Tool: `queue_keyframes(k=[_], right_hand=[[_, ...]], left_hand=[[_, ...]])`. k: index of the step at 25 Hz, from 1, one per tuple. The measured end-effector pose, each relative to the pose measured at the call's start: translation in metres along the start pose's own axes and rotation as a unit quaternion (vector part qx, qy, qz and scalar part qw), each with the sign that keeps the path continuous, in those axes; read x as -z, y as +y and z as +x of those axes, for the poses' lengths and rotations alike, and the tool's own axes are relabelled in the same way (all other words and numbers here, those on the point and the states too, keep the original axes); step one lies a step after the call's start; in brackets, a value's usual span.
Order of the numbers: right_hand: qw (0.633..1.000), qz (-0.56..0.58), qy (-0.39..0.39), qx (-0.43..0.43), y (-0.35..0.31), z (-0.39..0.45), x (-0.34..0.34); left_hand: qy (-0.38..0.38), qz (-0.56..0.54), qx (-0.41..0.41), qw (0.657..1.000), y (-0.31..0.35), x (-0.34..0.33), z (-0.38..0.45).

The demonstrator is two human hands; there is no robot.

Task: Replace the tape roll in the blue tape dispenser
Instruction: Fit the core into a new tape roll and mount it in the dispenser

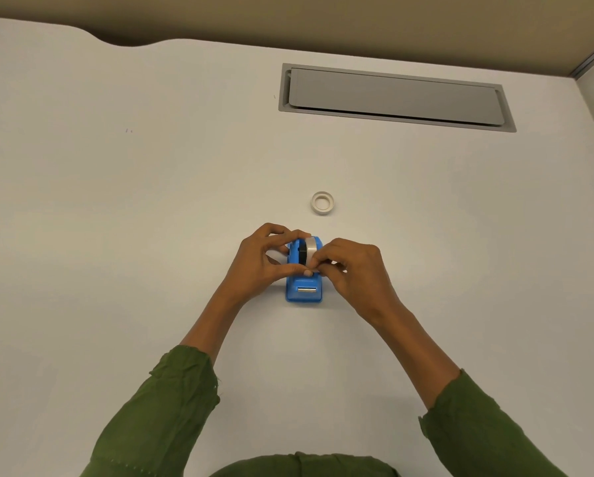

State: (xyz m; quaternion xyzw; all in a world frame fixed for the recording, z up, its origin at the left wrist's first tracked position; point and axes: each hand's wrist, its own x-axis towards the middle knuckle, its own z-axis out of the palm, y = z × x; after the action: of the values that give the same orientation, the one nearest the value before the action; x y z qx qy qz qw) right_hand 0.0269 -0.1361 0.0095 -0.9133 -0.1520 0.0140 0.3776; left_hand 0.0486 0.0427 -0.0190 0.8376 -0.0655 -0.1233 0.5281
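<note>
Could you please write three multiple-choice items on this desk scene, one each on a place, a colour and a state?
1. Where does the loose ring lie relative to the dispenser?
A. Beyond it, slightly right
B. Nearer the person, on its left
C. On top of it

2. What colour are the sleeves?
A. Red
B. Green
C. White

3. Where is the roll?
A. Flat on the desk
B. Seated in the dispenser, fingers of both hands on it
C. Lifted high above the dispenser

Answers: 1 A, the ring sits alone farther up the desk; 2 B, both forearms wear green cloth; 3 B, the left hand and right hand close around the roll inside the blue body.
</note>
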Motion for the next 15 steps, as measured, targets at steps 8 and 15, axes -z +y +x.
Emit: queue_keyframes(k=[8, 15], right_hand=[[0.998, 0.031, -0.004, -0.055, -0.0031, 0.0021, -0.0001], [1.0, -0.021, 0.001, 0.0, -0.0035, 0.0007, -0.0006]], left_hand=[[0.005, 0.015, 0.007, 1.0, -0.0031, -0.0016, 0.003], [0.007, 0.01, 0.014, 1.0, -0.0039, -0.0017, 0.0031]])
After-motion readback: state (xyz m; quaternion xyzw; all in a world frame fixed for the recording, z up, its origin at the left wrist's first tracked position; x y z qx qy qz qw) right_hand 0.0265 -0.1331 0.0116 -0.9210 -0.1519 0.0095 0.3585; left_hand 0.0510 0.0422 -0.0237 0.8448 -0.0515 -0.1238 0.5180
